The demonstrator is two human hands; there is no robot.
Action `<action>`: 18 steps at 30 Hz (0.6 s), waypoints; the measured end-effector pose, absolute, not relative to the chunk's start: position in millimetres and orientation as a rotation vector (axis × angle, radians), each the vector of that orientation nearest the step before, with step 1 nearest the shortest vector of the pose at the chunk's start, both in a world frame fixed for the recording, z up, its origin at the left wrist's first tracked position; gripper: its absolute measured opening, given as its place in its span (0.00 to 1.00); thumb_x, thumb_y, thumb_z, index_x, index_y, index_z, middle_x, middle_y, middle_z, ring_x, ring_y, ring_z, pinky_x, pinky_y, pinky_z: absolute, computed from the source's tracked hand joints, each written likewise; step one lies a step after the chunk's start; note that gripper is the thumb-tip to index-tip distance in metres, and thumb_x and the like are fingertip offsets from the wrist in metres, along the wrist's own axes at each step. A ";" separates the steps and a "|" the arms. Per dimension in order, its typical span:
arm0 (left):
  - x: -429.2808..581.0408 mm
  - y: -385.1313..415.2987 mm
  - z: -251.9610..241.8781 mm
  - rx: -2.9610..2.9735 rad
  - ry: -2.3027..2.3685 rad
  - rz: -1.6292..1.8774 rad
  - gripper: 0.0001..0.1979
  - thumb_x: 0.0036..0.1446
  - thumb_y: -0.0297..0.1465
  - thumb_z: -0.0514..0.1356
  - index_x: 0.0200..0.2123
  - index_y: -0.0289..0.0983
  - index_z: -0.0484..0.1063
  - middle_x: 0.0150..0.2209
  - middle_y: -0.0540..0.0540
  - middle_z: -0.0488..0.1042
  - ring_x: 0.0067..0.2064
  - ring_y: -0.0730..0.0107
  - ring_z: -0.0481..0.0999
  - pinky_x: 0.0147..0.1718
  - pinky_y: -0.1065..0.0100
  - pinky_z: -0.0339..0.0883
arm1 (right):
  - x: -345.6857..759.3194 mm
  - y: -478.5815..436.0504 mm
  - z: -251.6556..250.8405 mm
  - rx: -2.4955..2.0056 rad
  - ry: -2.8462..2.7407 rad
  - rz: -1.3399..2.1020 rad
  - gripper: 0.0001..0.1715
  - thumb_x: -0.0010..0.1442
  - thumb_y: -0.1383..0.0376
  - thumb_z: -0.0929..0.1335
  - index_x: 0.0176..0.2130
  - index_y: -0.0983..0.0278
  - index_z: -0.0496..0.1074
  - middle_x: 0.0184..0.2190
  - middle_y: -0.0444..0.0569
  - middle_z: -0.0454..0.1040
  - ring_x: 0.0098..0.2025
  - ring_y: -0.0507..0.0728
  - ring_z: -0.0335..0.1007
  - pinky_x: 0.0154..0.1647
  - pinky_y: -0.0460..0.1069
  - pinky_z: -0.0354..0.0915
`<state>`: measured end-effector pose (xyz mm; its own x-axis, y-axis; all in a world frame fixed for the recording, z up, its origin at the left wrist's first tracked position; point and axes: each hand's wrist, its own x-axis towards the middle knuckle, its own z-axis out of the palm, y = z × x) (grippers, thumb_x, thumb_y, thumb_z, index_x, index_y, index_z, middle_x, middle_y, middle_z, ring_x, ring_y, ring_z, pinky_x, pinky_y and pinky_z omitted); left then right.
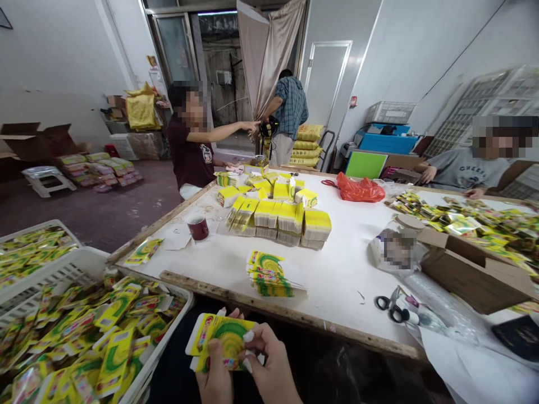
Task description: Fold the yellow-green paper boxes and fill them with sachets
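Note:
Low at the middle of the head view, my left hand grips a few flat yellow-and-green printed cartons, its thumb lying across their face. My right hand pinches the right edge of the same cartons between thumb and fingers. Just beyond, on the white table, a small fanned stack of similar cartons lies near the edge. Farther back stand long rows of bundled flat cartons. At my left, a white plastic basket is full of folded yellow-green packs.
A dark red mug stands on the left of the table. To the right lie scissors, an open cardboard box and a red plastic bag. One person sits across at left, another at right; a third stands behind.

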<state>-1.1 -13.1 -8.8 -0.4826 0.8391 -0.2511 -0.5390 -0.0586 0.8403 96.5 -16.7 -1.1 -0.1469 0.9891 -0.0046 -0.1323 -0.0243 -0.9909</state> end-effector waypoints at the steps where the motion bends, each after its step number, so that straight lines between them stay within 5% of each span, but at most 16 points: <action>1: -2.2 -13.0 -11.4 0.425 1.226 1.705 0.34 0.42 0.51 0.70 0.49 0.37 0.75 0.45 0.39 0.81 0.51 0.46 0.78 0.47 0.55 0.76 | 98.6 -15.4 -0.9 -1.063 -1.249 1.373 0.12 0.47 0.70 0.66 0.34 0.60 0.63 0.29 0.43 0.71 0.32 0.54 0.69 0.34 0.47 0.63; 9: 4.3 -12.4 -12.1 0.769 1.366 1.652 0.17 0.47 0.43 0.70 0.38 0.40 0.80 0.48 0.42 0.80 0.60 0.48 0.71 0.62 0.56 0.63 | 106.9 -5.4 2.9 -1.027 -1.294 1.374 0.10 0.48 0.70 0.64 0.34 0.60 0.63 0.30 0.44 0.72 0.33 0.54 0.70 0.34 0.47 0.60; 18: 6.3 -12.7 -15.5 0.599 1.315 1.631 0.24 0.46 0.45 0.70 0.44 0.37 0.78 0.48 0.41 0.80 0.58 0.46 0.73 0.59 0.52 0.66 | 116.0 0.8 -3.8 -0.937 -1.091 1.574 0.15 0.51 0.62 0.71 0.36 0.60 0.62 0.24 0.40 0.70 0.24 0.50 0.63 0.28 0.44 0.55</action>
<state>6.3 -12.7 -15.5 -0.4529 0.8748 -0.1719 -0.3533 0.0009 0.9355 116.0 0.8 -3.8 -0.2363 0.9696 -0.0636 -0.2808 -0.1308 -0.9508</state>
